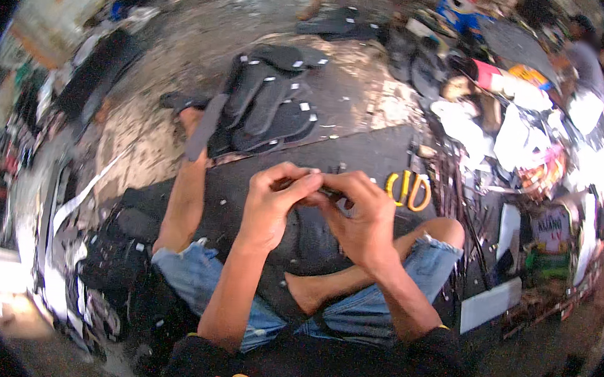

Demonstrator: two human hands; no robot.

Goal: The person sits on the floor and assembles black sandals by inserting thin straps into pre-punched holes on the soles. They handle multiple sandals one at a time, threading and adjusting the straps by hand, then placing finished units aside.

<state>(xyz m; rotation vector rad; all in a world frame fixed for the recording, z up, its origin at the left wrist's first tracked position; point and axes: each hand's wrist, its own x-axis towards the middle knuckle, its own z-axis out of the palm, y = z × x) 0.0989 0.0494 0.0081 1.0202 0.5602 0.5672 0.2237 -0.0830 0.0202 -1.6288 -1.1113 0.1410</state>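
Observation:
My left hand [275, 200] and my right hand [363, 220] meet in front of me above a dark mat [170, 201]. Fingers and thumbs of both are closed in a pinch around a small dark piece [315, 182], mostly hidden by the fingertips. What kind of piece it is cannot be made out. Just right of my right hand lie scissors with yellow handles [418, 191]. Beyond my left hand a pile of black shoe soles [267, 98] with small white tags rests on the floor, and a long dark strip [206, 128] leans by it.
My bent legs in torn jeans [369, 318] frame the mat. To the right are dark thin strips [460, 211], a pale flat board [490, 306] and white plastic bags [522, 133]. Another person [585, 78] sits at the far right. Black material [117, 258] is heaped at the left.

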